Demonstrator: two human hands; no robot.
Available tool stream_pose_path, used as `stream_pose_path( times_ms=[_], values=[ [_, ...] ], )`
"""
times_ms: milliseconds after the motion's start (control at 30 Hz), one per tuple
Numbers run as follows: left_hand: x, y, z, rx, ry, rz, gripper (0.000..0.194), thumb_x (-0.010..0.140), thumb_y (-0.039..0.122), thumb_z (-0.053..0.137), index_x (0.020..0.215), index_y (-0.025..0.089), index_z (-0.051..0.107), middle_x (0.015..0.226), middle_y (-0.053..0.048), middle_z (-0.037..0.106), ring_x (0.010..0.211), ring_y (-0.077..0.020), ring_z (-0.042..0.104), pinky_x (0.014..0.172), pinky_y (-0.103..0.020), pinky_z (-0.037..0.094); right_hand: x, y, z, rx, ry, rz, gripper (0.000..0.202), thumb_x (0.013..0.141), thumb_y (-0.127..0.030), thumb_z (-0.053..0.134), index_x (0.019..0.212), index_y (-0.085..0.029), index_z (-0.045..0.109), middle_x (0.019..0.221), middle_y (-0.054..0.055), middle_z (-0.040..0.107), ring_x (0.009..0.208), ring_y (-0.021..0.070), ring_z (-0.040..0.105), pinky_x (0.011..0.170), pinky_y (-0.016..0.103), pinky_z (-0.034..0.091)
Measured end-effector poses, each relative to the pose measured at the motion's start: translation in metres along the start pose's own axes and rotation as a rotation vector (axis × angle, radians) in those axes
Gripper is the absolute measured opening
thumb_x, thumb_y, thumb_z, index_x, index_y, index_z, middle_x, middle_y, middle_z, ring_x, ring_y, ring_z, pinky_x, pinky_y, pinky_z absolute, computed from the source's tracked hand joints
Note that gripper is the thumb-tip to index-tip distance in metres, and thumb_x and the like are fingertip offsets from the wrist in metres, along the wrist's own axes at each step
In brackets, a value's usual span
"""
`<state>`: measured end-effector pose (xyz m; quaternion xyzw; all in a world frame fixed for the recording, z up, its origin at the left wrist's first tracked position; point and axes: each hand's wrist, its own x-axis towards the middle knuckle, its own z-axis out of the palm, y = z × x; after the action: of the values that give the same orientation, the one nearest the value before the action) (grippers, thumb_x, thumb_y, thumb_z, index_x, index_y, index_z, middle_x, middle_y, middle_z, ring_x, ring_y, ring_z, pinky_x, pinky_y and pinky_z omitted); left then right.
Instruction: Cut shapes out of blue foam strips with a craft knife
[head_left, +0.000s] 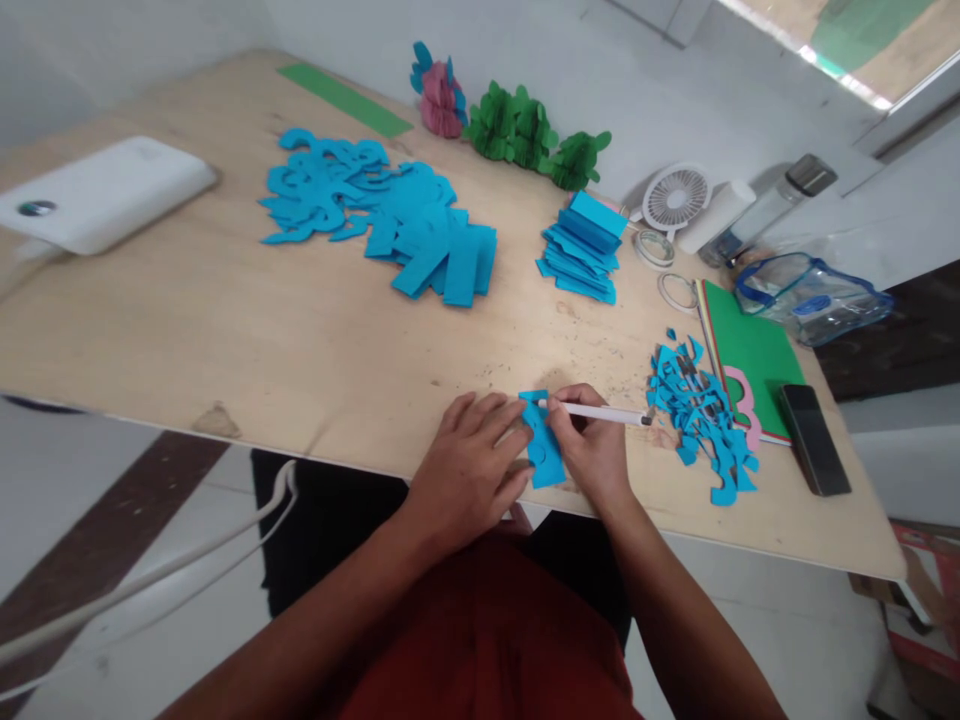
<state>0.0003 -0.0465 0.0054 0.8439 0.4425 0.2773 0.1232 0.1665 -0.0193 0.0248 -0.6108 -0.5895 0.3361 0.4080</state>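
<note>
A small blue paper rectangle (546, 462) lies at the table's front edge, with a curved outline drawn on it. My left hand (472, 462) rests flat, fingers stretched out, and its fingertips press on the paper's left side. In my right hand (596, 450) a white pen (604, 412) is pinched, lying nearly level; its tip end is over the upper part of the paper. My right fingers partly hide the paper's right edge. Several blue paper scraps (701, 410) lie to the right of my right hand.
Cut blue shapes (330, 185) and blue strips (457, 265) are heaped at the left. A folded blue stack (581, 250) lies behind my hands. On the right are a pink paper shape (741, 400), green sheets (750, 335), a phone (814, 440) and a fan (676, 197).
</note>
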Motion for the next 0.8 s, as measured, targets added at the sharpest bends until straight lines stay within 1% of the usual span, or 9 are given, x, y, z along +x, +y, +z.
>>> stream_pose_path(
  times_ms=[167, 467, 633, 800],
  values=[
    [0.000, 0.000, 0.000, -0.008, 0.005, -0.001, 0.030, 0.090, 0.030, 0.052, 0.114, 0.017, 0.064, 0.133, -0.013, 0.061, 0.123, -0.0332, 0.051, 0.106, -0.055, 0.037, -0.006, 0.001, -0.003, -0.006, 0.013, -0.004, 0.012, 0.083, -0.032, 0.059, 0.079, -0.021, 0.060, 0.069, -0.001, 0.062, 0.060, 0.0123, 0.054, 0.053, 0.023, 0.042],
    [0.000, 0.000, 0.000, 0.016, 0.012, 0.029, 0.033, 0.091, 0.029, 0.051, 0.120, 0.019, 0.063, 0.133, -0.013, 0.061, 0.121, -0.0329, 0.052, 0.105, -0.055, 0.037, -0.012, 0.007, -0.003, -0.021, 0.034, -0.028, 0.012, 0.085, -0.033, 0.059, 0.083, -0.021, 0.061, 0.071, -0.001, 0.064, 0.059, 0.0120, 0.055, 0.054, 0.024, 0.044],
    [0.000, 0.000, 0.000, 0.024, 0.021, 0.042, 0.032, 0.093, 0.030, 0.048, 0.118, 0.019, 0.065, 0.132, -0.013, 0.061, 0.121, -0.0332, 0.052, 0.104, -0.056, 0.038, -0.012, 0.009, -0.003, -0.032, 0.030, -0.036, 0.013, 0.085, -0.034, 0.059, 0.083, -0.021, 0.061, 0.072, -0.001, 0.064, 0.062, 0.0125, 0.056, 0.057, 0.024, 0.044],
    [0.000, 0.000, 0.000, 0.031, 0.024, 0.043, 0.033, 0.093, 0.030, 0.048, 0.118, 0.019, 0.065, 0.132, -0.013, 0.061, 0.121, -0.0335, 0.052, 0.104, -0.056, 0.038, -0.014, 0.009, -0.004, -0.037, 0.033, -0.038, 0.014, 0.086, -0.035, 0.059, 0.084, -0.021, 0.061, 0.071, -0.001, 0.063, 0.059, 0.0119, 0.054, 0.055, 0.024, 0.043]
  ],
)
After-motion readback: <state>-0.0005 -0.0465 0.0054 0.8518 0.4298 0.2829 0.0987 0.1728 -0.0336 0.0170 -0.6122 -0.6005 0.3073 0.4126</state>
